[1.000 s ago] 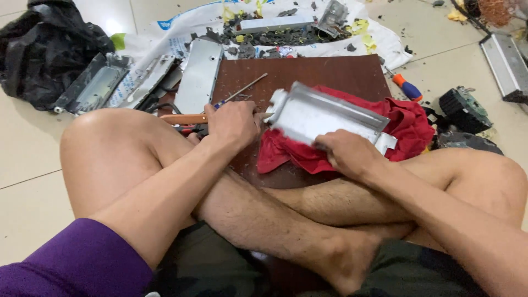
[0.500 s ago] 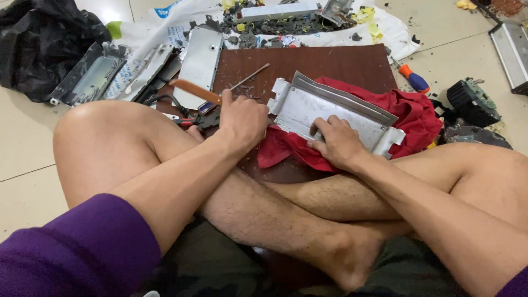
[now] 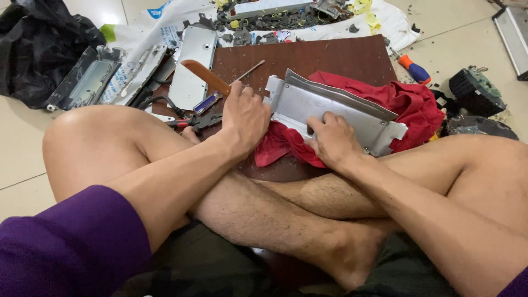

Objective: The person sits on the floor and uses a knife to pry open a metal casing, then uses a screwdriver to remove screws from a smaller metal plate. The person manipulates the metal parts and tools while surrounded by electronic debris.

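Observation:
I sit cross-legged on the floor behind a brown board [image 3: 330, 55]. My left hand [image 3: 247, 118] grips a tool with an orange-brown handle [image 3: 204, 77] that sticks up and to the left; its working end is hidden by the hand, at the left end of a grey metal panel [image 3: 330, 107]. The panel lies tilted on a red cloth [image 3: 407, 99]. My right hand [image 3: 333, 142] presses down on the panel's near edge, fingers bent over it.
Left of the board lie flat metal covers [image 3: 192, 60], a dark frame [image 3: 85, 82] and red-handled pliers [image 3: 184, 122]. A black bag [image 3: 38, 44] sits far left. Debris covers a white sack [image 3: 396, 25]. An orange-blue screwdriver [image 3: 415, 69] and a black part [image 3: 476, 91] lie right.
My left hand has lifted the orange-brown-handled tool off the board and brought it to the panel's left end. My right hand slid leftward along the panel's near edge.

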